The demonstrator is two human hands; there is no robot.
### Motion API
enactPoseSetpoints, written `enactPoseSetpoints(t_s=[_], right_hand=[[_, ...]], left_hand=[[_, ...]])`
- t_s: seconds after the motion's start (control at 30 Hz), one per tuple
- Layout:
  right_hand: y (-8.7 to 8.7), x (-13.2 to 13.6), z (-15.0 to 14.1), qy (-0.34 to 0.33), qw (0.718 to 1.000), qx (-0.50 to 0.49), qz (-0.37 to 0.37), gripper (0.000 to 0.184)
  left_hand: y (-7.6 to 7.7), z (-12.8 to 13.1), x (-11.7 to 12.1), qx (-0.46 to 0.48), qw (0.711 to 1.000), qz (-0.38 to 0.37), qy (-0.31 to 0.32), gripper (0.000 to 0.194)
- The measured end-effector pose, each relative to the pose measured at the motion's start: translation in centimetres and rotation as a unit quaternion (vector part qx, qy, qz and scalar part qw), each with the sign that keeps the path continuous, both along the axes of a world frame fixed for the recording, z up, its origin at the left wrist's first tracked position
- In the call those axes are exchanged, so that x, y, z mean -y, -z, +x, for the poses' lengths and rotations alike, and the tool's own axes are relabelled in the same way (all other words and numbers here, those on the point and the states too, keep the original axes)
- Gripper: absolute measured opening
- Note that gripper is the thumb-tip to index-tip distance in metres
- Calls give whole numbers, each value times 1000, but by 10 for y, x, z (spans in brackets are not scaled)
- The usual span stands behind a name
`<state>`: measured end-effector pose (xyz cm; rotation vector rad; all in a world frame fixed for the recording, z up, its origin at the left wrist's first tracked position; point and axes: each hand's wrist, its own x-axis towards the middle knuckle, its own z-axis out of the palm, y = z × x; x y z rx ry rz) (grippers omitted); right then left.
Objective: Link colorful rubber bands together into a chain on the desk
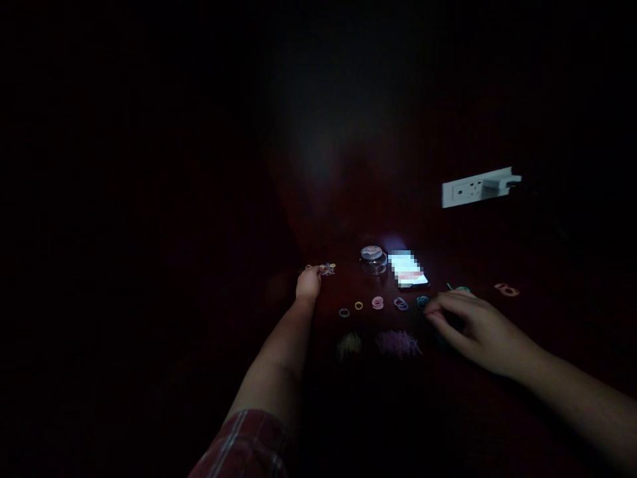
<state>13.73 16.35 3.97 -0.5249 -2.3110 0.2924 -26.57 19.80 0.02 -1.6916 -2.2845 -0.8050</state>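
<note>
The scene is very dark. My left hand (pixel 308 282) reaches forward with fingers closed on a small bunch of coloured rubber bands (pixel 326 269). My right hand (pixel 470 325) rests palm down on the dark surface, its fingers curled toward a dark green band (pixel 423 302). A row of small coloured bands lies between the hands: blue (pixel 344 312), yellow (pixel 359 305), pink (pixel 377 303) and purple (pixel 401 304). Two faint piles of thin bands, yellowish (pixel 349 344) and purple (pixel 397 342), lie nearer to me.
A lit phone (pixel 407 269) lies flat beyond the bands, beside a small clear jar (pixel 373 259). An orange band (pixel 506 289) lies far right. A white power strip (pixel 478 187) with a plug sits at the back right. Everything else is black.
</note>
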Motion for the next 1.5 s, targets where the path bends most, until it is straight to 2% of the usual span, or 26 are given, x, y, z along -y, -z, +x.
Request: enactPoseSetpoints(t_s=[0.2, 0.47, 0.63, 0.87, 1.03, 1.13, 1.23, 1.5], right_hand=[[1, -4, 0, 15, 1000, 4, 16, 16], [-3, -2, -1, 4, 1000, 4, 19, 17], [-3, -2, -2, -3, 1000, 1, 25, 18], [-4, 0, -2, -7, 1000, -1, 15, 18], [-2, 0, -1, -7, 1000, -1, 11, 22], [-2, -2, -1, 3, 1000, -1, 1, 22], [-1, -4, 1, 11, 1000, 5, -3, 21], [9, -12, 5, 34, 999, 14, -19, 25]], left_hand=[[-2, 22, 36, 7, 999, 13, 36, 22], [-5, 52, 100, 11, 999, 8, 39, 21], [-7, 63, 121, 8, 998, 23, 50, 30], [-9, 56, 132, 21, 997, 58, 34, 48], [-3, 50, 125, 37, 998, -7, 42, 38], [0, 48, 114, 54, 997, -30, 48, 20], [1, 44, 105, 79, 995, -21, 49, 14], [5, 37, 100, 168, 984, 49, 41, 20]])
